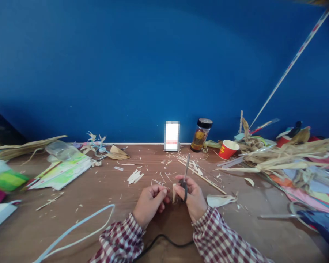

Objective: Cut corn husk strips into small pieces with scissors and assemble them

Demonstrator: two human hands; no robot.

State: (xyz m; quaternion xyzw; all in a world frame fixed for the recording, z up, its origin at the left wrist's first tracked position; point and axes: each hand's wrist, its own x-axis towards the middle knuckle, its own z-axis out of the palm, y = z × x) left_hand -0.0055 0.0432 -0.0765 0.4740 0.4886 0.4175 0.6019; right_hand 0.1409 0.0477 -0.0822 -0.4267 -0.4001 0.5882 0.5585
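My right hand point(192, 195) grips a pair of scissors point(185, 186), its dark handles in the palm and its blades pointing up and away from me. A small pale strip of dried husk point(174, 193) stands at that hand's thumb and fingertips. Just left of it, my left hand point(152, 201) is closed in a pinch; whatever its fingers hold is too small to make out. Beyond the left hand lies a little group of cut pale strips point(135, 176). Thin sticks point(205, 177) and scraps are scattered past the right hand.
A dark-lidded jar point(201, 135) and a red paper cup point(229, 149) stand toward the blue wall. Dried husks point(271, 155) pile up at the right, near a blue glue gun point(316, 221). A pale cable point(79, 217) loops at the left; a black cable point(164, 236) runs between my forearms.
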